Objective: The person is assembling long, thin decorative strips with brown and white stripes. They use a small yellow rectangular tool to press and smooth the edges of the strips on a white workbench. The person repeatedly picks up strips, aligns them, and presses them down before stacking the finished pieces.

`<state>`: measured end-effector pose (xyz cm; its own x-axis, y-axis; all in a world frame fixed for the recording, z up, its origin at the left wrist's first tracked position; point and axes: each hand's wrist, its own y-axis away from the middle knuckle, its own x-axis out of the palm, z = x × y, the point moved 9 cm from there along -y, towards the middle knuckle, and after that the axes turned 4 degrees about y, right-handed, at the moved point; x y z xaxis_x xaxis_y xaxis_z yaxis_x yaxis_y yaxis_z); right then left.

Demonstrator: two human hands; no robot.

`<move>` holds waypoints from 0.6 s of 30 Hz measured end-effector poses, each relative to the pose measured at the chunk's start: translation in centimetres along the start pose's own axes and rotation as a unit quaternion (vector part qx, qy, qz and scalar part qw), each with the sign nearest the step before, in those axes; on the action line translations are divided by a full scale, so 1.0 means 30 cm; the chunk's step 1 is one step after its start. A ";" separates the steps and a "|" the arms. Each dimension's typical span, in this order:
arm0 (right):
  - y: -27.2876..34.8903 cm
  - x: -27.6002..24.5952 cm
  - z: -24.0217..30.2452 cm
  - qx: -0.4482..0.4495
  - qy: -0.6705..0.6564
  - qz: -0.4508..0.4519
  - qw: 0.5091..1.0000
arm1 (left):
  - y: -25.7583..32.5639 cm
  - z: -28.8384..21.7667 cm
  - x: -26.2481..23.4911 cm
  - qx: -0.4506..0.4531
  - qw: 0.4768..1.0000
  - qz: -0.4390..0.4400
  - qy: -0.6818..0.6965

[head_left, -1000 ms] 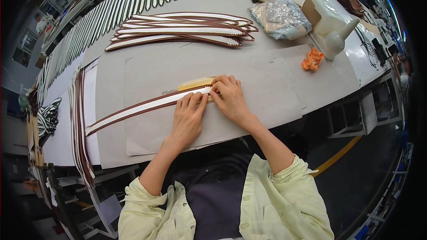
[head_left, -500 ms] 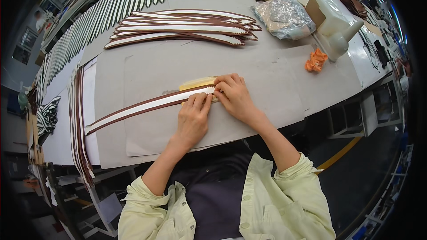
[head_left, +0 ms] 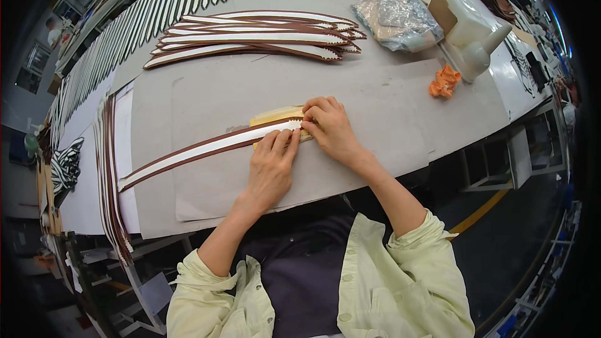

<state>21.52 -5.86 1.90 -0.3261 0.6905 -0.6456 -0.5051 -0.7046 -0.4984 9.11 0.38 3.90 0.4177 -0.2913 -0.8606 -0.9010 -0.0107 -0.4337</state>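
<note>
A long strip (head_left: 203, 153), white along the middle with brown edges, lies across the table in front of me. Its right end is white and notched, and rests over a yellow pad or block (head_left: 265, 116). My left hand (head_left: 270, 163) holds the strip down close to that end, fingers together at its near edge. At the very tip, my right hand (head_left: 333, 126) is closed in a pinch with bent fingers. The fingers partly cover the tip, so a smaller piece there cannot be made out.
Beyond lies a pile of similar strips (head_left: 250, 39); more strips (head_left: 111, 156) hang over the table's front edge at left. Dark-edged strips (head_left: 181, 1) line the far side. At right are a plastic bag (head_left: 399, 24), a white bottle (head_left: 466, 28) and a crumpled orange thing (head_left: 444, 81).
Both hands stay at the strip's end. The right fingers have shifted slightly at the tip; the strip lies almost as before. The whole view has moved a little.
</note>
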 end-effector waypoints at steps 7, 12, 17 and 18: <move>-0.019 0.010 -0.034 0.042 -0.045 0.006 0.998 | -0.010 0.003 0.020 0.003 1.000 0.012 -0.009; -0.017 0.011 -0.057 0.053 -0.063 0.001 0.997 | -0.021 0.008 0.025 -0.002 0.999 0.031 0.010; -0.018 0.000 -0.066 0.083 -0.114 0.024 0.990 | -0.029 0.037 0.043 -0.023 0.999 0.029 0.039; -0.009 -0.010 -0.084 0.109 -0.166 0.024 0.980 | -0.026 0.038 0.046 -0.021 0.999 0.023 0.043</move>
<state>23.75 -6.30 0.77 -0.5774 0.6978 -0.4238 -0.6296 -0.7111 -0.3131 10.52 1.07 2.75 0.3658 -0.3739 -0.8523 -0.9239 -0.0354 -0.3810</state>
